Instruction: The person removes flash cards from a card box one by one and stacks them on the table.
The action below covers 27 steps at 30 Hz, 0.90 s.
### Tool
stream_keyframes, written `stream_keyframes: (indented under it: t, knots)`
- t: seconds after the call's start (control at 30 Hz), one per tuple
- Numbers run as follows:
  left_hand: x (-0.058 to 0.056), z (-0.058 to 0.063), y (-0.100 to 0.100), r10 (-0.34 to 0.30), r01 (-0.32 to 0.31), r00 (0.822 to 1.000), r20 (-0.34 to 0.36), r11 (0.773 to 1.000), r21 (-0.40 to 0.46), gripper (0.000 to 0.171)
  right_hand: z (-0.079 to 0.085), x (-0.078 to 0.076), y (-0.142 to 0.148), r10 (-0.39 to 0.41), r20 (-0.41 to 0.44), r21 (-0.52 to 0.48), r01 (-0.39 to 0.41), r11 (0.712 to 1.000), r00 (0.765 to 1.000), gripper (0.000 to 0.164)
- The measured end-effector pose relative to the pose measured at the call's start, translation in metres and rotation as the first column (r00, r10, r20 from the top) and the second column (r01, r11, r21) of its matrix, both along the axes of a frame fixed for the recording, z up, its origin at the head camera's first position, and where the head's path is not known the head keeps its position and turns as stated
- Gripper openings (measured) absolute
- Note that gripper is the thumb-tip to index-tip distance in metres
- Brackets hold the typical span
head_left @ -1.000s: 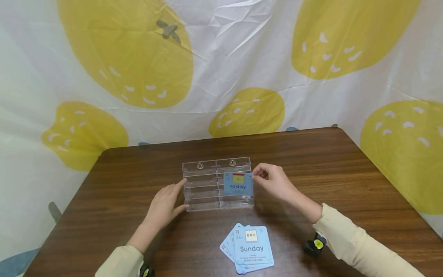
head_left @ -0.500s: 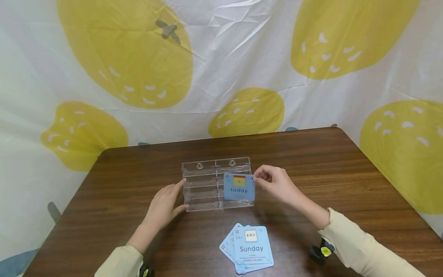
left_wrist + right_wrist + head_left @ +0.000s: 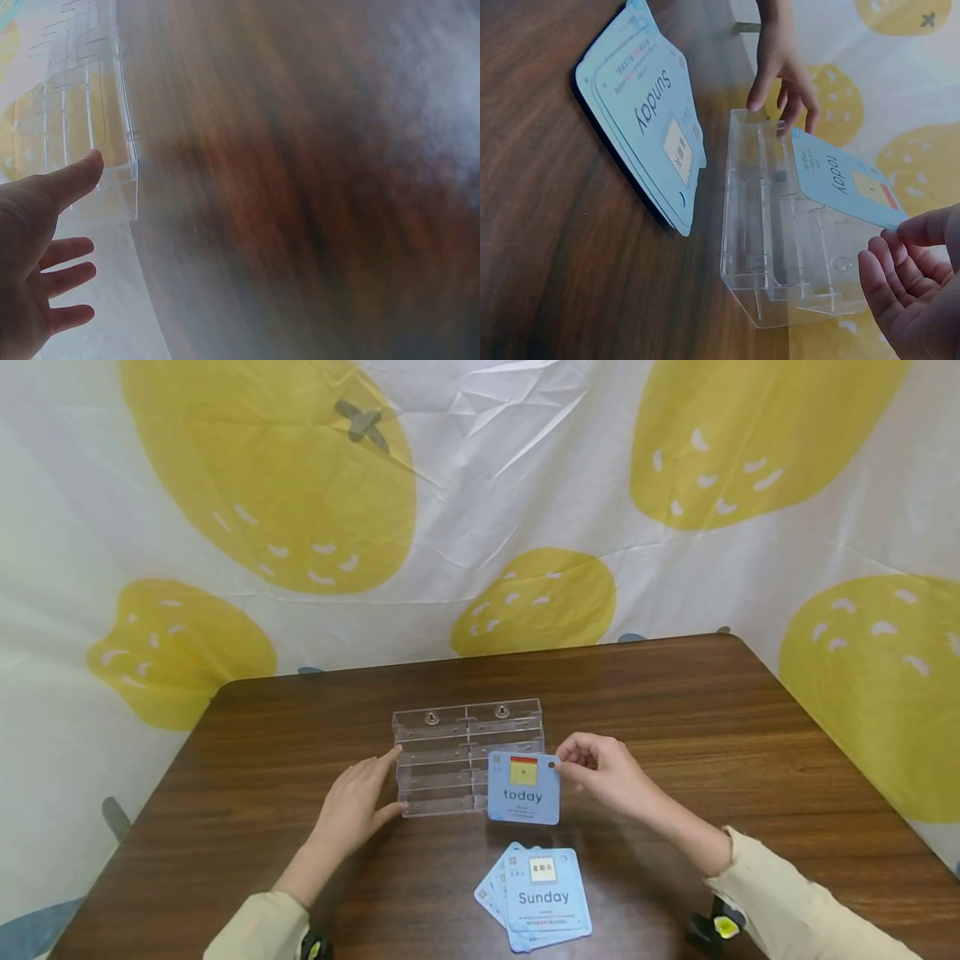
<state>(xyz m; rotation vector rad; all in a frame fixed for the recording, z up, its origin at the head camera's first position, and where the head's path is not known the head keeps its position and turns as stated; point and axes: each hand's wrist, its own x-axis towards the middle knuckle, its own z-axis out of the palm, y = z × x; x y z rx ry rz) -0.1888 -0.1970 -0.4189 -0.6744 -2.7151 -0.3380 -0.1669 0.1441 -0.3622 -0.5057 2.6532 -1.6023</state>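
My right hand pinches a light blue "today" flashcard by its upper right corner, beside the punched hole. In the head view the card overlaps the lower right part of a clear plastic rack with two columns of tiered slots. The right wrist view shows the card tilted over the front of the rack. My left hand touches the rack's left side, fingers extended. Its thumb lies against a lower corner of the rack in the left wrist view.
A fanned stack of blue flashcards, "Sunday" on top, lies on the brown wooden table in front of the rack. Behind the table hangs a white cloth printed with yellow lemons.
My right hand has drawn the "today" flashcard down and toward me, from over the rack's right column to its lower front. The left hand and the stack have stayed in place.
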Motion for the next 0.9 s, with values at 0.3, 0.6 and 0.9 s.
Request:
stream_keyframes:
  t: [0.3, 0.6, 0.9]
  knots:
    - [0.001, 0.001, 0.0, 0.009, -0.009, 1.0, 0.013, 1.0, -0.003, 0.079, -0.008, 0.006, 0.002, 0.039, 0.046, -0.049, -0.037, 0.998, 0.998, 0.006]
    - [0.001, 0.001, 0.0, 0.003, -0.003, 1.0, -0.004, 1.0, 0.002, 0.079, -0.011, 0.008, 0.005, 0.135, 0.11, -0.147, -0.118, 0.982, 0.985, 0.011]
    - [0.001, 0.001, 0.0, -0.001, 0.001, 1.0, -0.006, 1.0, 0.006, 0.078, -0.025, 0.016, 0.004, 0.219, 0.188, -0.206, -0.179, 0.962, 0.957, 0.011]
